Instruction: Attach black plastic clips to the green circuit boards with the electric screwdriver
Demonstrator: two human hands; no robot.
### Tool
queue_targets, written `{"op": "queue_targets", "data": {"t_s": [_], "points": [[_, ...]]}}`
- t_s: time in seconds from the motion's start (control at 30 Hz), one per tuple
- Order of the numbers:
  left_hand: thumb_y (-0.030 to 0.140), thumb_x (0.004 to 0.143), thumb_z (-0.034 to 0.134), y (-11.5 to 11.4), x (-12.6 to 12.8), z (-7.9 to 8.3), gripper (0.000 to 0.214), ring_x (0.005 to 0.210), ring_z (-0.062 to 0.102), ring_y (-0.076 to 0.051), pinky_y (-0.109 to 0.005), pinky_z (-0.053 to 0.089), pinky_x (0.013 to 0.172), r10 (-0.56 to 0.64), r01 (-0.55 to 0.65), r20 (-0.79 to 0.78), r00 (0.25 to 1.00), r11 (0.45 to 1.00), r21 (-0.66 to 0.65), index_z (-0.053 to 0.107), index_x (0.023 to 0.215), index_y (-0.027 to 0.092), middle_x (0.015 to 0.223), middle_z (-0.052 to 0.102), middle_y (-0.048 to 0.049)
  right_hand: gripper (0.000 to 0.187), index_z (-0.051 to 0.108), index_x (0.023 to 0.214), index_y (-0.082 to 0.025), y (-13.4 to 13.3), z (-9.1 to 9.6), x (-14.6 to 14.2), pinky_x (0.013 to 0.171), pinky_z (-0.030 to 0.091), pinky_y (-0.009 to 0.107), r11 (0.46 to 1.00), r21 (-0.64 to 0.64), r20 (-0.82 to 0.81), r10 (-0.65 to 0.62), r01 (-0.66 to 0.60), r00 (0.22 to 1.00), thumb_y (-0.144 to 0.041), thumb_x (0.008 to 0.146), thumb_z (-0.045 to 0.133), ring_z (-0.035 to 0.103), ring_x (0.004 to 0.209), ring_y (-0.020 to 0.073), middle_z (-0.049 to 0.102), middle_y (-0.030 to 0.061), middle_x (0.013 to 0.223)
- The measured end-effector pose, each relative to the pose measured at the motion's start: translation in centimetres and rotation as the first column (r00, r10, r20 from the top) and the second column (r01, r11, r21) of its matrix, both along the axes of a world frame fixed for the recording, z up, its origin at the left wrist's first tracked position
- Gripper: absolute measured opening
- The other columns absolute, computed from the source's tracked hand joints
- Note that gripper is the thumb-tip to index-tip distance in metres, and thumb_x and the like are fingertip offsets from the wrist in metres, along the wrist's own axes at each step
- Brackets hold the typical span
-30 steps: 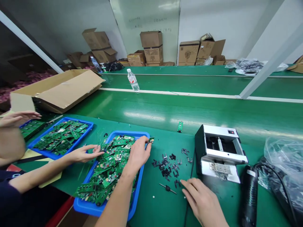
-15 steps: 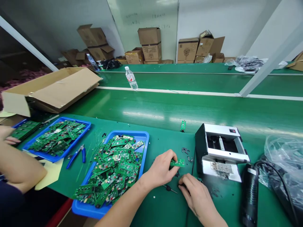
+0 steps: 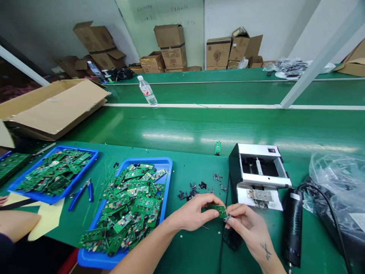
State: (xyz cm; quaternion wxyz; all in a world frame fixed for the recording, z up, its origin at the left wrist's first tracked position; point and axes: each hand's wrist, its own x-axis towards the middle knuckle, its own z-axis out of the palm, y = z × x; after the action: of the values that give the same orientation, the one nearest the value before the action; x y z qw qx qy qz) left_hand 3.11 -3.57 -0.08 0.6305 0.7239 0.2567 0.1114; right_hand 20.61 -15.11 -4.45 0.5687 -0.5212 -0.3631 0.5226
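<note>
My left hand [image 3: 194,214] and my right hand [image 3: 247,227] meet over the green bench mat, in front of a silver-and-black machine [image 3: 258,176]. Between them is a small green circuit board [image 3: 219,210], pinched by my left fingers at one end. My right fingertips hold a small dark part [image 3: 227,218] against its other end, partly hidden by them. Scattered black plastic parts [image 3: 192,191] lie just left of my left hand. A blue tray [image 3: 166,190] heaped with green circuit boards sits farther left. A co-worker's forearm [image 3: 17,225] rests at the lower left.
A second blue tray [image 3: 85,169] of boards lies left, with blue-handled pliers [image 3: 81,194] beside it. A black handheld tool [image 3: 292,228] and a clear plastic bag [image 3: 333,179] are on the right. A cardboard box [image 3: 54,108] and water bottle [image 3: 147,91] stand beyond.
My left hand took a board from beside the tray and moved right. My right hand rose to meet it. The co-worker's hands withdrew left, uncovering the pliers.
</note>
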Motion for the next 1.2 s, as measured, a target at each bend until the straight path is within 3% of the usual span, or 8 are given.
{"op": "queue_targets", "data": {"t_s": [0.2, 0.33, 0.43, 0.5, 0.57, 0.73, 0.97, 1.2], "points": [[0.021, 0.084, 0.068, 0.1, -0.1, 0.6, 0.008, 0.091, 0.057, -0.015, -0.027, 0.042, 0.086, 0.113, -0.116, 0.067, 0.991, 0.993, 0.038, 0.062, 0.086, 0.016, 0.094, 0.064, -0.0032, 0.010, 0.067, 0.077, -0.020, -0.2, 0.7, 0.4, 0.057, 0.055, 0.028, 0.997, 0.042, -0.088, -0.058, 0.062, 0.994, -0.026, 0.079, 0.076, 0.063, 0.064, 0.0137, 0.066, 0.0053, 0.087], [0.028, 0.087, 0.067, 0.2, -0.5, 0.4, 0.018, 0.072, 0.048, -0.008, -0.019, 0.040, 0.064, 0.284, -0.232, 0.158, 0.946, 0.931, -0.283, 0.053, 0.088, 0.017, 0.088, 0.053, -0.0002, 0.009, 0.067, 0.078, -0.022, -0.6, 0.9, 1.1, 0.048, 0.049, 0.023, 0.984, 0.051, -0.096, -0.164, 0.169, 0.982, -0.022, 0.080, 0.075, 0.057, 0.057, 0.0094, 0.063, 0.0020, 0.085], [0.032, 0.087, 0.069, -0.1, -0.5, 0.3, 0.029, 0.054, 0.039, -0.002, -0.013, 0.030, 0.046, 0.298, -0.156, 0.176, 0.938, 0.818, -0.554, 0.047, 0.104, 0.023, 0.087, 0.049, 0.0035, 0.009, 0.067, 0.077, -0.022, -0.6, 0.9, 1.0, 0.050, 0.051, 0.024, 0.980, 0.038, -0.101, -0.191, 0.196, 0.976, -0.021, 0.080, 0.075, 0.059, 0.058, 0.0097, 0.064, 0.0020, 0.087], [0.032, 0.087, 0.069, -0.4, -0.3, 0.3, 0.039, 0.050, 0.040, 0.000, -0.012, 0.028, 0.040, 0.288, -0.116, 0.185, 0.940, 0.775, -0.621, 0.043, 0.115, 0.027, 0.093, 0.049, 0.0029, 0.009, 0.067, 0.077, -0.021, -0.4, 0.9, 0.6, 0.054, 0.054, 0.025, 0.983, 0.016, -0.111, -0.179, 0.182, 0.978, -0.021, 0.080, 0.075, 0.061, 0.059, 0.0104, 0.065, 0.0030, 0.089], [0.033, 0.087, 0.068, -0.7, -0.1, 0.3, 0.039, 0.052, 0.050, -0.002, -0.012, 0.035, 0.039, 0.266, -0.102, 0.188, 0.945, 0.789, -0.606, 0.045, 0.117, 0.025, 0.098, 0.051, -0.0001, 0.009, 0.067, 0.077, -0.020, -0.3, 0.8, 0.1, 0.056, 0.056, 0.026, 0.987, -0.006, -0.126, -0.159, 0.159, 0.979, -0.022, 0.080, 0.076, 0.063, 0.060, 0.0109, 0.066, 0.0038, 0.090], [0.036, 0.086, 0.069, -1.0, 0.3, 0.3, 0.028, 0.068, 0.063, -0.011, -0.017, 0.052, 0.046, 0.210, -0.059, 0.224, 0.952, 0.841, -0.538, 0.053, 0.093, 0.015, 0.092, 0.053, -0.0037, 0.013, 0.068, 0.076, -0.019, -0.1, 1.5, -0.5, 0.057, 0.056, 0.025, 0.994, -0.049, -0.195, -0.110, 0.102, 0.975, -0.028, 0.078, 0.077, 0.063, 0.063, 0.0122, 0.067, 0.0041, 0.087], [0.033, 0.082, 0.074, -1.3, 0.6, 0.0, 0.032, 0.062, 0.064, -0.009, -0.014, 0.045, 0.042, 0.313, -0.194, 0.190, 0.930, 0.861, -0.471, 0.048, 0.086, 0.015, 0.098, 0.063, -0.0071, 0.022, 0.069, 0.077, -0.019, -0.3, 2.3, -0.3, 0.064, 0.057, 0.030, 0.989, -0.137, -0.278, -0.101, 0.064, 0.955, -0.037, 0.074, 0.080, 0.066, 0.070, 0.0164, 0.067, 0.0057, 0.088], [0.033, 0.085, 0.069, -1.3, 0.3, 0.5, 0.027, 0.056, 0.057, -0.004, -0.014, 0.041, 0.041, 0.193, -0.111, 0.160, 0.968, 0.903, -0.415, 0.049, 0.089, 0.015, 0.106, 0.061, -0.0079, 0.018, 0.072, 0.074, -0.019, -0.1, 2.2, 0.1, 0.067, 0.053, 0.026, 0.981, -0.168, -0.232, -0.133, 0.095, 0.964, -0.035, 0.074, 0.080, 0.063, 0.072, 0.0149, 0.069, 0.0059, 0.086]]}}
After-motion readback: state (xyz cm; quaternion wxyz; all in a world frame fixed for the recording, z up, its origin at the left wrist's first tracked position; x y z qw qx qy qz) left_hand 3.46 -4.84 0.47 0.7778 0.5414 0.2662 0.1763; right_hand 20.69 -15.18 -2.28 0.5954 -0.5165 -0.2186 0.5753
